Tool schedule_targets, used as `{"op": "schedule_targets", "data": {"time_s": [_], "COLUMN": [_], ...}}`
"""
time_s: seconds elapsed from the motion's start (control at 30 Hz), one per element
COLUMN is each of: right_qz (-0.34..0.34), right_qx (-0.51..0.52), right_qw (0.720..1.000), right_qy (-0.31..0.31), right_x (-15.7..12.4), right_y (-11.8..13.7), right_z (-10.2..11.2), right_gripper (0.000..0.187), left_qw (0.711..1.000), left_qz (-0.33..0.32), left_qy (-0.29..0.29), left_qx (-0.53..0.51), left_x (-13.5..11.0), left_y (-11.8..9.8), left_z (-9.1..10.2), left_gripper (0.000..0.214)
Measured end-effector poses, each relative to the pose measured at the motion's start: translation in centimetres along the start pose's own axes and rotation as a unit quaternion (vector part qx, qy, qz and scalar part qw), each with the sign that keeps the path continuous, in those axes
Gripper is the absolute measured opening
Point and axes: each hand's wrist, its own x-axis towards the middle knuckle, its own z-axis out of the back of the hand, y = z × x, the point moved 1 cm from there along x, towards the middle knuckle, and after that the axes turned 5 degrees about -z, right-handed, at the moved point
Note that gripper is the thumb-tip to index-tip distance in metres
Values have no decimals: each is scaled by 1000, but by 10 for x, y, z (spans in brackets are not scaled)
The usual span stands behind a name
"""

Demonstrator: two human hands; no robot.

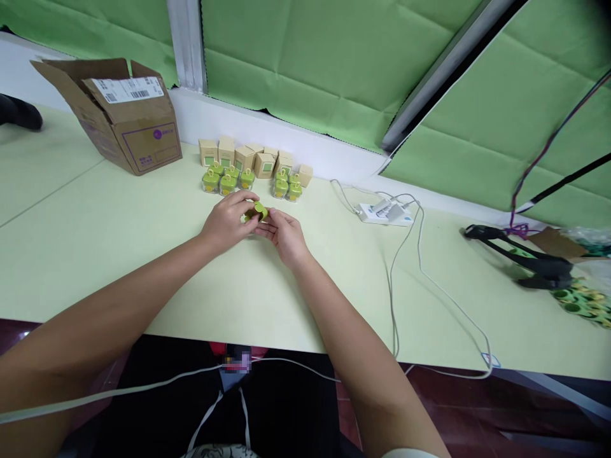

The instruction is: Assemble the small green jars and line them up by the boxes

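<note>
Looking past the near edge of the pale table (119, 267), both bare forearms run up from the bottom of the frame and meet at its centre. The left hand (226, 219) is curled over a small green piece (258, 210), fingers closed on its left side. The right hand (285, 234) pinches the same piece from the right with its fingertips. The piece sits between them, just above the tabletop, and is mostly hidden, so its exact shape is hard to tell.

It looks light and stiff, probably smooth moulded plastic, so likely a bit slick. A 2-handed fingertip pinch on its rim seems the sensible hold, since a hard squeeze could pop it loose.

Right of centre, a white power strip (386, 213) trails a grey cable (395, 280) to the table's front edge. Just beyond the hands stand 2 clusters of little green-topped jars (228, 181), with a row of small tan boxes (248, 156) behind them. An open cardboard carton (126, 114) sits at upper left, and green cloth (334, 57) covers the wall across the top.
</note>
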Motion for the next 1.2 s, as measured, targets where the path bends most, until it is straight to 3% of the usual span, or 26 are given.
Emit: {"op": "schedule_targets", "data": {"time_s": [0.23,0.43,0.63,0.83,0.93,1.2], "right_qz": [18,24,49,82,106,193], "right_qx": [-11,-27,-32,-84,-117,-199], "right_qw": [1000,999,998,993,987,957], "right_qy": [-12,-15,-30,-24,-36,-89], "right_x": [1,1,2,-1,-2,-3], "right_y": [1,6,4,3,3,2], "right_z": [6,12,11,5,3,6], "right_gripper": [27,31,31,32,29,33], "left_qw": [997,983,936,865,853,855], "left_qz": [36,93,214,328,342,321], "left_qy": [-26,-30,-49,-63,-52,-29], "left_qx": [-63,-157,-276,-375,-390,-406], "left_x": [1,1,3,5,5,5], "left_y": [-2,-1,-3,-1,-1,-8], "left_z": [0,-3,-8,-10,-11,-9], "left_gripper": [14,26,42,51,50,46]}}
